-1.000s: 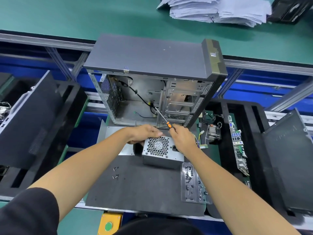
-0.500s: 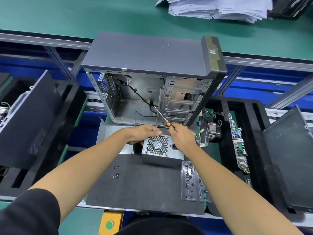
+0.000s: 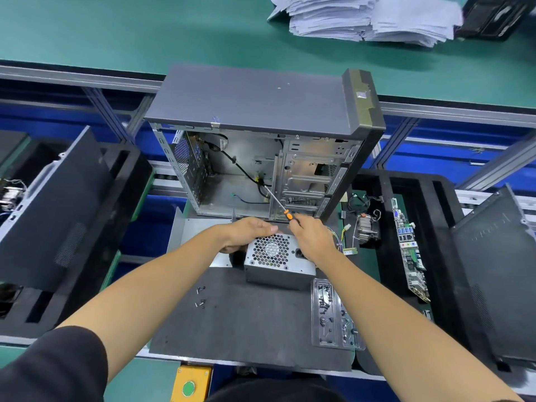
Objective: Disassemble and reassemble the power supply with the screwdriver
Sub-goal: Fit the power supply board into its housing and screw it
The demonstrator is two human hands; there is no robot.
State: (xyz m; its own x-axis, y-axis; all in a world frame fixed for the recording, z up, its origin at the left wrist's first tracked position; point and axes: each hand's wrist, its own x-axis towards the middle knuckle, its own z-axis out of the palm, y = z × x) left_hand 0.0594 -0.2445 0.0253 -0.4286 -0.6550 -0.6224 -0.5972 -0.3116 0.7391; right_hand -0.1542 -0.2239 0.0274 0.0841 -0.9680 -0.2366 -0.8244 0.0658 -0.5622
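Centrally, the power supply (image 3: 279, 261) sits on the dark mat (image 3: 246, 320), fan grille facing up, just at 6 o'clock from the open computer case (image 3: 261, 146). The left hand (image 3: 246, 232) grips the unit's far left edge, fingers curled over its top. The right hand (image 3: 311, 237) holds the screwdriver (image 3: 280, 204), fingers wrapped round its orange-and-black handle, shaft pointing toward 11 o'clock into the case. Loose screws (image 3: 200, 297) lie at 8 o'clock from the unit.
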